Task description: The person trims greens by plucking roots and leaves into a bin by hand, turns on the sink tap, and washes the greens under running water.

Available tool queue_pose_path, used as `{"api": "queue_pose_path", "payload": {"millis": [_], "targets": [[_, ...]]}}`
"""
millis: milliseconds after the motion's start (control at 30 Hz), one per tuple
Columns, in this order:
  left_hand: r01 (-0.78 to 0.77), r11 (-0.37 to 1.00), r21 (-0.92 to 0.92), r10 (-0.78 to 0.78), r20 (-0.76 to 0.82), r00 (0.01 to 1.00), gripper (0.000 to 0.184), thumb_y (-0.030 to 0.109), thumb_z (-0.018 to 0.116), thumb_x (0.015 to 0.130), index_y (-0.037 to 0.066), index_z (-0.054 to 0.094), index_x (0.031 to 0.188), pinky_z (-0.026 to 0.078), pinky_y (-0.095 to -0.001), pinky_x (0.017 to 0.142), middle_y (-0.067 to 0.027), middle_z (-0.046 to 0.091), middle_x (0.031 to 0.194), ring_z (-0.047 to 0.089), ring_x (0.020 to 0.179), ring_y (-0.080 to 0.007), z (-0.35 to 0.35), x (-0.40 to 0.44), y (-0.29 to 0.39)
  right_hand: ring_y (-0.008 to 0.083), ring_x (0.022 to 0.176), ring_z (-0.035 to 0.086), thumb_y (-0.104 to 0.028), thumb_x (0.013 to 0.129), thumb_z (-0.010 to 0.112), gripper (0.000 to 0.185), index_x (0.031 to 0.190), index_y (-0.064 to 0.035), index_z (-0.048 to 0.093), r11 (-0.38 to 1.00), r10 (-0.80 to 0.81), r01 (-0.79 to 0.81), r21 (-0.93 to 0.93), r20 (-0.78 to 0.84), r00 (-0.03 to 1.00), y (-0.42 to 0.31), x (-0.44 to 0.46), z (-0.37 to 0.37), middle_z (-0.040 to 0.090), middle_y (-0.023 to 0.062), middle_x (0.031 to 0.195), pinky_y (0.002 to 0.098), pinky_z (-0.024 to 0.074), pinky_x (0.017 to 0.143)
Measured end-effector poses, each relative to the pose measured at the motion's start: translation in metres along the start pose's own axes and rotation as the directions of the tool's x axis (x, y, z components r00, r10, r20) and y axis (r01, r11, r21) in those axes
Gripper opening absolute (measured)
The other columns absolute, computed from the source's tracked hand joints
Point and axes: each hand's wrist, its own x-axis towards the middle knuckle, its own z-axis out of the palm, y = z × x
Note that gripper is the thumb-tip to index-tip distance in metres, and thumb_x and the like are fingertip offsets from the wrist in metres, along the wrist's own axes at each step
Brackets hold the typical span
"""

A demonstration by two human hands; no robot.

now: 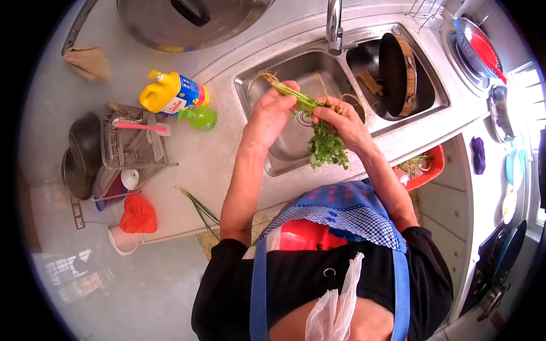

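Over the left basin of the steel sink (250, 85), both hands grip a bunch of coriander (330, 149). My left hand (270, 116) is closed round the pale green stems, with the thumb near the stringy roots that point up and left. My right hand (344, 122) pinches the stems further along, where more thin roots stick out above the fingers. Leafy tops hang below the right hand, above the sink's front rim. How many stalks each hand holds is hidden by the fingers.
The right basin holds a dark wok (396, 74). A chrome faucet (334, 34) rises behind. Left are a yellow detergent jug (165, 94), a green bottle (202, 118), a wire rack (136, 145) and long green stalks (199, 207). A red bin (437, 167) with trimmings sits below right.
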Motion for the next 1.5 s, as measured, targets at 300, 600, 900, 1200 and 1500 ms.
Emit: {"api": "queue_pose_path", "payload": {"millis": [300, 600, 900, 1200, 1500], "targets": [[0.083, 0.886, 0.457, 0.063, -0.296, 0.953, 0.016, 0.019, 0.052, 0.086, 0.006, 0.059, 0.093, 0.040, -0.0259, 0.072, -0.0002, 0.057, 0.085, 0.050, 0.075, -0.0093, -0.055, -0.004, -0.002, 0.0003, 0.053, 0.038, -0.021, 0.084, 0.057, 0.014, 0.092, -0.0103, 0.059, 0.955, 0.071, -0.059, 0.290, -0.032, 0.997, 0.000, -0.003, -0.018, 0.057, -0.0058, 0.071, 0.0153, 0.0276, 0.048], [-0.078, 0.967, 0.242, 0.116, -0.144, 0.983, 0.017, 0.017, 0.051, 0.087, 0.004, 0.056, 0.096, 0.035, -0.0235, 0.063, -0.0027, 0.054, 0.085, 0.044, 0.068, -0.0095, -0.042, -0.004, -0.004, 0.0018, 0.064, 0.050, -0.016, 0.081, 0.063, 0.016, 0.094, -0.0076, 0.060, 0.994, 0.091, -0.086, 0.069, -0.076, 0.993, -0.006, -0.004, -0.007, 0.060, -0.0033, 0.075, 0.0172, 0.0382, 0.055], [0.022, 0.995, 0.094, -0.011, -0.118, 0.993, 0.020, 0.018, 0.056, 0.087, 0.003, 0.058, 0.100, 0.030, -0.0180, 0.053, 0.0017, 0.053, 0.078, 0.039, 0.058, -0.0042, -0.015, -0.001, 0.002, -0.0001, 0.055, 0.040, -0.019, 0.083, 0.062, 0.020, 0.098, -0.0066, 0.059, 0.999, 0.055, -0.054, -0.003, 0.016, 0.998, -0.002, -0.003, -0.002, 0.064, -0.0018, 0.077, 0.0172, 0.0307, 0.049], [-0.039, 0.968, 0.248, 0.089, -0.196, 0.976, 0.015, 0.015, 0.063, 0.083, 0.005, 0.063, 0.094, 0.027, -0.0168, 0.050, 0.0063, 0.049, 0.070, 0.036, 0.055, -0.0029, -0.020, -0.003, 0.023, 0.0024, 0.049, 0.033, -0.024, 0.090, 0.049, 0.029, 0.107, -0.0018, 0.056, 0.985, 0.088, -0.111, 0.132, 0.165, 0.982, -0.001, -0.001, -0.012, 0.064, 0.0037, 0.080, 0.0159, 0.0262, 0.045], [-0.120, 0.954, 0.274, 0.178, -0.195, 0.965, 0.018, 0.017, 0.059, 0.085, 0.004, 0.062, 0.097, 0.026, -0.0175, 0.050, 0.0052, 0.051, 0.070, 0.033, 0.054, -0.0024, -0.024, -0.006, 0.048, 0.0019, 0.052, 0.032, -0.026, 0.089, 0.052, 0.033, 0.112, -0.0020, 0.056, 0.983, 0.138, -0.159, 0.093, 0.201, 0.970, 0.003, 0.002, -0.023, 0.048, -0.0046, 0.069, 0.0158, 0.0238, 0.045]]}}
